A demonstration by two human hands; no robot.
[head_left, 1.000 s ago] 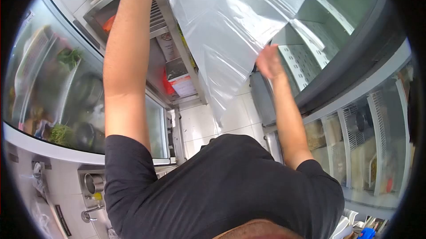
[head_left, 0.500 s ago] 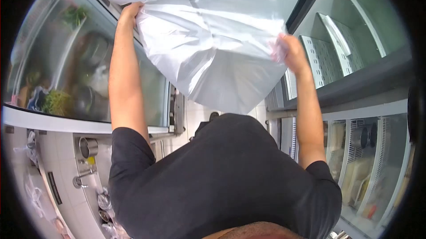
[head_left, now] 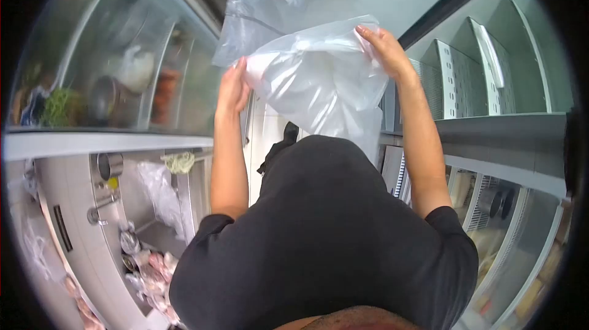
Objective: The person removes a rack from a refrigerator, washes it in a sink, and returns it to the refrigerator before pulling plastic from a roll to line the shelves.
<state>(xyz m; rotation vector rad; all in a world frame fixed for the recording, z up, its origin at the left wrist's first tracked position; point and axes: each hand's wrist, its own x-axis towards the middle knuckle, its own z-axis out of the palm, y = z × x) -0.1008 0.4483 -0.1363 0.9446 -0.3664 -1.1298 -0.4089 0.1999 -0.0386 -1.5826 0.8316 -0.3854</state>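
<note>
A large translucent plastic bag (head_left: 319, 78) is stretched between my two hands in front of my chest. My left hand (head_left: 234, 88) pinches its edge on the left, with the thumb on top. At the upper right corner my right hand (head_left: 383, 54) grips the bag, thumb over the film and the other fingers partly behind it. Part of the bag extends beyond my left hand toward the top, and its lower end hangs near my shirt.
On the left is a glass-fronted display (head_left: 123, 72) with greens and pots. Below it are a sink with a faucet (head_left: 101, 207), a metal pot (head_left: 109, 165) and raw meat (head_left: 153, 275). Open shelving (head_left: 478, 66) and a glass-fronted cabinet (head_left: 497, 226) stand on the right.
Both hands have come closer together; the left moved right and down. The bag, spread wide before, now sags and folds between them. My body has turned, and more of the sink shows.
</note>
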